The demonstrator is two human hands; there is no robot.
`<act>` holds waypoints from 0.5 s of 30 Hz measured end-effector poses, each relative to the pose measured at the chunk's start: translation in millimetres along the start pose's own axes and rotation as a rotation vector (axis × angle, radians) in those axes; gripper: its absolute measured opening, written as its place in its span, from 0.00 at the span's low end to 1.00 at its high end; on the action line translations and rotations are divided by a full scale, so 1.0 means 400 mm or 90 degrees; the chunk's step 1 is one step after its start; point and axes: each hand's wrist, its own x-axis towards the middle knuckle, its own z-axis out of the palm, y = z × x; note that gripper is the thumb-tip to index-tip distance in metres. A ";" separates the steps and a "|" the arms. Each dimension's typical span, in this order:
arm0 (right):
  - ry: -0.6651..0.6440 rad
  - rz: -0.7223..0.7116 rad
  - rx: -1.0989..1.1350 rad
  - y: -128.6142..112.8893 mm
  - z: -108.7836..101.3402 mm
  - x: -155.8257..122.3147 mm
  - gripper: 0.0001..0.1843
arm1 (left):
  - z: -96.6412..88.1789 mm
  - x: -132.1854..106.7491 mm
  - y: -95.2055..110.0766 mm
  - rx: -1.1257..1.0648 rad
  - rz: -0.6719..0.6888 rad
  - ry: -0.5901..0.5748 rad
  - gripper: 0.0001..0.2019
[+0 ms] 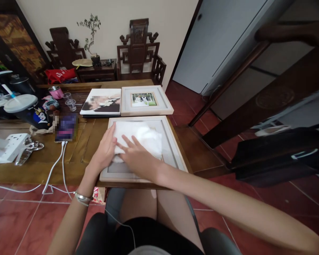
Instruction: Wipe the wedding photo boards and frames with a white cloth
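A light wood picture frame (177, 148) lies flat at the table's front edge before me. On its pane is a thin white sheet (151, 136), perhaps a tissue or wipe, that covers most of the middle. My right hand (135, 154) rests on this sheet, palm down with its fingers spread. At the frame's left side is my left hand (106, 148), fingers stretched out, touching the sheet's left edge and the frame's border. The picture beneath the sheet is mostly hidden.
Behind lie a second framed photo (161, 99) and a photo panel (101, 102). Leftward are a phone (66, 127) with white cables (61, 159), a power strip (12, 147), a lidded cup (29, 109) and small clear cups (71, 103). A dark chair (138, 53) stands against the wall.
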 end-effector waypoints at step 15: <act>-0.042 -0.105 0.170 -0.046 -0.046 -0.120 0.27 | 0.020 0.009 -0.008 0.095 -0.040 -0.008 0.26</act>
